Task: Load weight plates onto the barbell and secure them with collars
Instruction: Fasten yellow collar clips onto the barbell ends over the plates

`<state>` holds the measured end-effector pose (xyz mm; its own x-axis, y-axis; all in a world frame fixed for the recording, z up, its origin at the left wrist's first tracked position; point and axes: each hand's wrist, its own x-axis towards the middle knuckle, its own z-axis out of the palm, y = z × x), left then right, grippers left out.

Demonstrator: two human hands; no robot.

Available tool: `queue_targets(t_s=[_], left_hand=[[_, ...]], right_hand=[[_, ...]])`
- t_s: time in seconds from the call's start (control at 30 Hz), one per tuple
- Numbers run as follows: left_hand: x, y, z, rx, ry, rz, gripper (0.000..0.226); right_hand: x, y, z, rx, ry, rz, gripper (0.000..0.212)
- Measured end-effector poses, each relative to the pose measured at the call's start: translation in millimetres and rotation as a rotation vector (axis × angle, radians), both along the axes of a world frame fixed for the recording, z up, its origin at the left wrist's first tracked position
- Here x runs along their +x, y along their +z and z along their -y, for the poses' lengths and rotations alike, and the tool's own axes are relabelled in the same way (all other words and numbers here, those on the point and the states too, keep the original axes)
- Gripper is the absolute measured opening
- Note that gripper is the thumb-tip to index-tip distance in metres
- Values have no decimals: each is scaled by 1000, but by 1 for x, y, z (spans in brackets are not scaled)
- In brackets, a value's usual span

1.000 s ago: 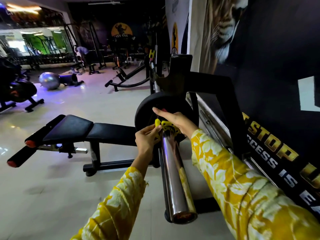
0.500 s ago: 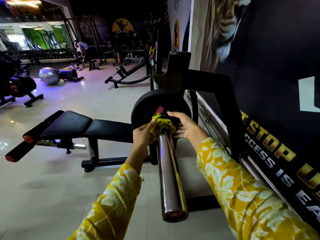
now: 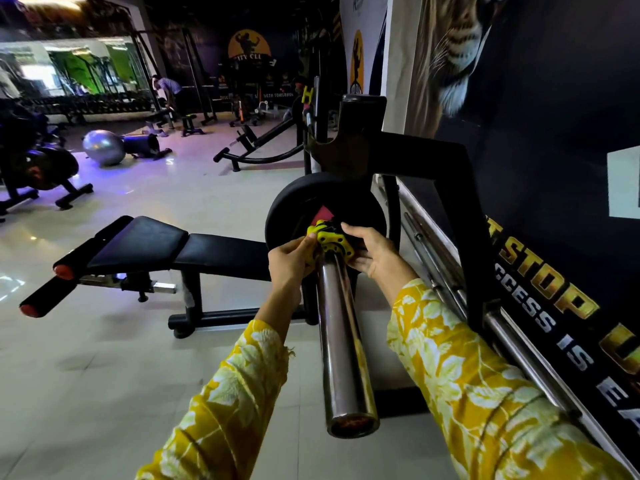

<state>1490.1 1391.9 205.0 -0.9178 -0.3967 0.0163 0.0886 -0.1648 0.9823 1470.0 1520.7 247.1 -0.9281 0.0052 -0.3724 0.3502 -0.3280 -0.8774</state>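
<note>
Barbell sleeve (image 3: 341, 334) is chrome, with its long axis running from the open end cap low in the view up and away toward the rack (image 3: 433, 157). The free end points back at the wearer and tilts slightly down. One black weight plate (image 3: 294, 209) is on the sleeve, upright with its face to the camera, just below the rack's hook. A yellow collar (image 3: 331, 240) sits around the sleeve, right up against the plate face. Left hand (image 3: 289, 263) pinches the collar's left side, fingers curled and thumb tip on the yellow tab. Right hand (image 3: 375, 252) grips the collar's right side, fingers wrapped behind it and thumb over the top. Both arms are in yellow floral sleeves (image 3: 478, 386). A black workout bench (image 3: 207, 252) stands left of the plate on the tiled floor (image 3: 104, 358). A grey exercise ball (image 3: 103, 147) lies far back left. More bars lie along the wall at right, beside the rack.
</note>
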Motion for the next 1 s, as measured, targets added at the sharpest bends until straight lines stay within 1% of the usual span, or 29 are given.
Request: queue_targets(t_s=[0.13, 0.2, 0.23, 0.27, 0.33, 0.4, 0.43, 0.47, 0.57, 0.73, 0.87, 0.93, 1.0], left_hand=[[4, 4, -1, -63, -11, 0, 31], [9, 6, 0, -202, 17, 2, 32], [10, 7, 0, -302, 51, -5, 31], [15, 7, 2, -404, 89, -23, 31], [26, 7, 3, -585, 146, -120, 32], [31, 2, 7, -772, 140, -202, 39], [35, -2, 9, -861, 123, -220, 42], [39, -6, 11, -930, 111, -238, 44], [58, -17, 13, -1012, 139, -268, 49], [115, -18, 2, -1062, 161, -355, 51], [178, -21, -12, -1073, 150, -359, 55], [216, -26, -21, -1090, 135, -364, 54], [252, -32, -27, -1115, 124, -370, 52]], right_hand=[[5, -2, -1, 59, 34, -52, 61], [10, -10, -1, 156, 41, -138, 54], [13, -15, -1, 240, 23, -206, 50], [18, -21, -1, 374, -3, -292, 48], [27, -33, -6, 711, -67, -511, 44], [38, -43, -12, 1004, -108, -704, 43], [47, -49, -14, 1082, -116, -751, 44], [55, -55, -16, 1118, -124, -785, 44], [87, -66, -21, 1123, -130, -827, 45], [148, -70, -25, 965, -114, -868, 45], [209, -68, -26, 887, -94, -888, 46], [247, -68, -28, 898, -67, -903, 49], [282, -70, -27, 964, -40, -958, 51]])
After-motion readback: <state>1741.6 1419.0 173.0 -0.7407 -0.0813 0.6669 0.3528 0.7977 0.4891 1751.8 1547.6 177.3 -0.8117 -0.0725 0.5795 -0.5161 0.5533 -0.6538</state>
